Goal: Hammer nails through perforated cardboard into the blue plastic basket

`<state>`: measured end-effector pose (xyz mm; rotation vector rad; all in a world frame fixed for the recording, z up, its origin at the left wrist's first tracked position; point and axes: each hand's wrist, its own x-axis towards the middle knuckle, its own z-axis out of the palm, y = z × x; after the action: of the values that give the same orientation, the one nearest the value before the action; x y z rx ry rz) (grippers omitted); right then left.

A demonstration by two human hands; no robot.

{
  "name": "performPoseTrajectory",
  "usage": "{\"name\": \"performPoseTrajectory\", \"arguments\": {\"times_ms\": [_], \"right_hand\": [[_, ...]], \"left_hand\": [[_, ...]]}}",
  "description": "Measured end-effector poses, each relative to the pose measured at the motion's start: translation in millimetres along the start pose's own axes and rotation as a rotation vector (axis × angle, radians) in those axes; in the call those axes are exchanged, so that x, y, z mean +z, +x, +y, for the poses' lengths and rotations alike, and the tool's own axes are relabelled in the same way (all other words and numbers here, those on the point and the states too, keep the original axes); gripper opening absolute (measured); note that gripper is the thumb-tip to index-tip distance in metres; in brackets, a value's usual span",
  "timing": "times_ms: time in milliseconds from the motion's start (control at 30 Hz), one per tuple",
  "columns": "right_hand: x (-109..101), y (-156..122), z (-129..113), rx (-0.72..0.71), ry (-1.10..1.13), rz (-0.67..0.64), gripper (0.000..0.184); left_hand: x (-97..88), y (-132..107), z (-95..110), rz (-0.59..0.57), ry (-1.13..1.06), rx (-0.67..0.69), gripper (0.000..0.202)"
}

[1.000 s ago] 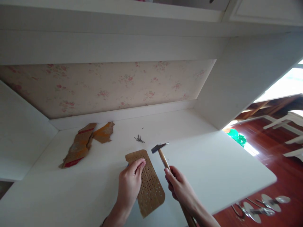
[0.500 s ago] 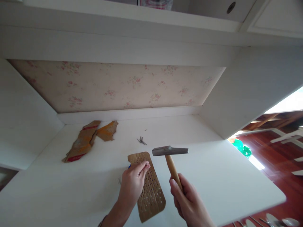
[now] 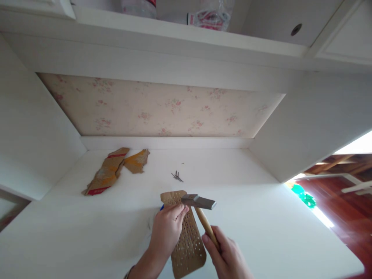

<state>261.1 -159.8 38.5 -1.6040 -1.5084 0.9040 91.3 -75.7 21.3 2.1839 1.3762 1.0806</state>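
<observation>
My right hand [image 3: 223, 252] is wrapped round the wooden handle of a hammer [image 3: 200, 201]. The hammer's grey metal head is just above the fingertips of my left hand [image 3: 168, 226]. Thumb and fingers of that hand are pinched together over a brown piece of cardboard [image 3: 188, 248] full of small holes; whatever they hold is hidden. Something blue peeks out from under the cardboard beside my left knuckles. Beyond the cardboard lies a small pile of nails [image 3: 177, 176], with one tiny piece [image 3: 183, 163] apart from it.
Torn cardboard scraps [image 3: 106, 172] with orange and red marks lie at the back left of the white tabletop [image 3: 116, 232]. White side panels and a shelf [image 3: 186, 42] enclose the top. Plastic-wrapped items [image 3: 210, 17] stand on the shelf. At right is a reddish floor [image 3: 345, 209].
The hammer has come down and left, from right of the cardboard to over my left fingertips. My left hand keeps its pinch on the cardboard. The camera view has shifted slightly.
</observation>
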Motion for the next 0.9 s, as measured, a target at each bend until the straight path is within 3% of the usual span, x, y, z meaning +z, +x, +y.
{"name": "performPoseTrajectory", "arguments": {"times_ms": [367, 900], "right_hand": [[5.3, -3.8, 10.4, -0.027, -0.032, 0.026, 0.03], [7.0, -6.2, 15.9, -0.085, -0.072, 0.075, 0.034]], "left_hand": [[0.4, 0.2, 0.5, -0.082, 0.019, -0.043, 0.024], [1.0, -1.3, 0.7, -0.071, 0.01, -0.035, 0.024]]}}
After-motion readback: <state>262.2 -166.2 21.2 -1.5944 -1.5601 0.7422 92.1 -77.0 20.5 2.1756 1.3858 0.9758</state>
